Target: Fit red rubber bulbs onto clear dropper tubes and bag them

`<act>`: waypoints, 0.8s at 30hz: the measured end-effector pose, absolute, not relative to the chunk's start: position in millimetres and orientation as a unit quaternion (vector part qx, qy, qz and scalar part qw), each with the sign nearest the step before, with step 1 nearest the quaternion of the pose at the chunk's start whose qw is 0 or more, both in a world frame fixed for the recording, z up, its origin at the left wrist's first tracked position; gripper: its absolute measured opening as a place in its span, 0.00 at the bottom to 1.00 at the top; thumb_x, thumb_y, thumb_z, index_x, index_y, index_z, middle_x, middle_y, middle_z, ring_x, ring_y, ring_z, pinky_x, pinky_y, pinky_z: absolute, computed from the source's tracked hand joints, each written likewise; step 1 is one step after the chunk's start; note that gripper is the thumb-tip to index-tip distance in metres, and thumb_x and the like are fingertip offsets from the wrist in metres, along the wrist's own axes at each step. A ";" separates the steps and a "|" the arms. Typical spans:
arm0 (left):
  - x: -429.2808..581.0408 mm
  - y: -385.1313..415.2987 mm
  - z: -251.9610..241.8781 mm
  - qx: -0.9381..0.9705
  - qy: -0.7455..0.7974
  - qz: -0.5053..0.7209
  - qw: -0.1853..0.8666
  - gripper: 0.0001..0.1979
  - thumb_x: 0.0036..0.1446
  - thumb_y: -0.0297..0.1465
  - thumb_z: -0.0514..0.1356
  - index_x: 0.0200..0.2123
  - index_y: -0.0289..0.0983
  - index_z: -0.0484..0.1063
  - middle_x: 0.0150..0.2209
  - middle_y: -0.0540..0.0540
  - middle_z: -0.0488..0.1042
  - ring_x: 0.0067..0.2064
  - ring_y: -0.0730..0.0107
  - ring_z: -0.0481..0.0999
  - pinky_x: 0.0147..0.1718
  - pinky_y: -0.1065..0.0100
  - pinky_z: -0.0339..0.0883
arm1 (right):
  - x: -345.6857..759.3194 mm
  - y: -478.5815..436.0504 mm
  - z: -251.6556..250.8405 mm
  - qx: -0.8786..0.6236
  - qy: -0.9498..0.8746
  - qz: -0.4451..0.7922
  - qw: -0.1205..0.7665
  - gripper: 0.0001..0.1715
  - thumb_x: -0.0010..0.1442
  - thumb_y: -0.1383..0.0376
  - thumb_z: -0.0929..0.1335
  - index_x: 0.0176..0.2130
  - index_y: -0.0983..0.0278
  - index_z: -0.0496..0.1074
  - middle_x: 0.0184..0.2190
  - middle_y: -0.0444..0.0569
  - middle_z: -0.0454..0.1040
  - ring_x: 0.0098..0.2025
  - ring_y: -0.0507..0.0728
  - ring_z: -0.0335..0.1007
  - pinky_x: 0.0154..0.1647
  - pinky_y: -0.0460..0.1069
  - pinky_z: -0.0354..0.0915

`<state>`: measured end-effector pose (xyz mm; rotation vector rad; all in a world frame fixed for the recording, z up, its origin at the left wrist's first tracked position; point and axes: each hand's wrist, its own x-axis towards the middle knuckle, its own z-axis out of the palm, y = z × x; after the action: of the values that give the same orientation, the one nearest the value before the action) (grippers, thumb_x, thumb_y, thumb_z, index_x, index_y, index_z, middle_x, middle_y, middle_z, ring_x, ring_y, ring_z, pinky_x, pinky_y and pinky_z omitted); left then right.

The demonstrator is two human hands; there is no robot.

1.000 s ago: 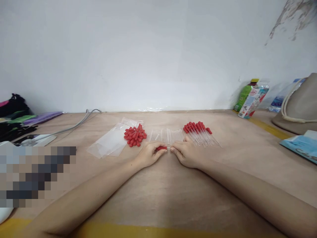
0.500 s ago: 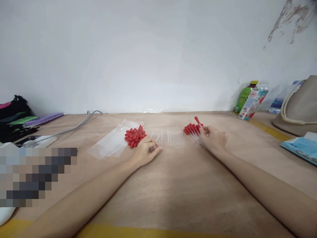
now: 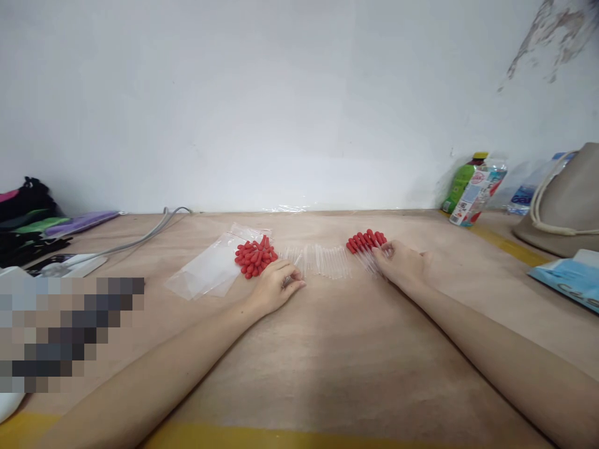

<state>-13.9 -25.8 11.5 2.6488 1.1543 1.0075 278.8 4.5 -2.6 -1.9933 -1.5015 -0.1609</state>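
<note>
My left hand rests on the wooden table with its fingers curled in a pinch on what looks like a thin clear tube. It lies just in front of a pile of red rubber bulbs and a row of clear tubes. My right hand lies at the right end of a row of finished droppers with red bulbs. Its fingertips are closed on one dropper lying in that row.
Clear plastic bags lie left of the bulbs. A grey cable runs to the left, where dark and purple items sit. Bottles, a beige hat and a blue packet stand at the right.
My hands were together, pressing a red bulb onto a tube. The right hand has carried that dropper right and lowered it onto the finished row. The left hand has stayed by the bulbs.
</note>
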 end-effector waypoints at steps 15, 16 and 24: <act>-13.1 -26.1 11.3 0.855 0.401 0.328 0.016 0.04 0.51 0.31 0.57 0.30 0.38 0.63 0.30 0.49 0.68 0.34 0.67 0.66 0.34 0.66 0.61 | 232.9 -14.7 6.5 -0.639 -0.685 -0.117 0.329 0.19 0.55 0.55 0.60 0.23 0.63 0.69 0.26 0.47 0.73 0.31 0.56 0.65 0.40 0.56 0.44; -13.1 -25.9 11.2 0.855 0.401 0.329 0.015 0.04 0.51 0.31 0.57 0.31 0.38 0.63 0.31 0.48 0.68 0.35 0.67 0.67 0.35 0.66 0.61 | 229.2 -14.8 6.5 -0.640 -0.691 -0.115 0.317 0.18 0.55 0.55 0.60 0.23 0.63 0.69 0.27 0.48 0.73 0.31 0.56 0.65 0.40 0.56 0.45; -11.5 -21.5 13.5 0.776 0.500 0.375 -0.088 0.08 0.50 0.32 0.58 0.34 0.37 0.65 0.37 0.45 0.68 0.41 0.60 0.65 0.41 0.60 0.58 | 224.6 -13.8 5.6 -0.660 -0.691 -0.087 0.281 0.14 0.51 0.62 0.62 0.19 0.63 0.69 0.23 0.50 0.73 0.27 0.58 0.64 0.39 0.58 0.47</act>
<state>-11.5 -21.5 13.5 2.5848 1.6652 1.2490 224.6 -13.8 5.6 -1.7694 -1.8521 -0.2342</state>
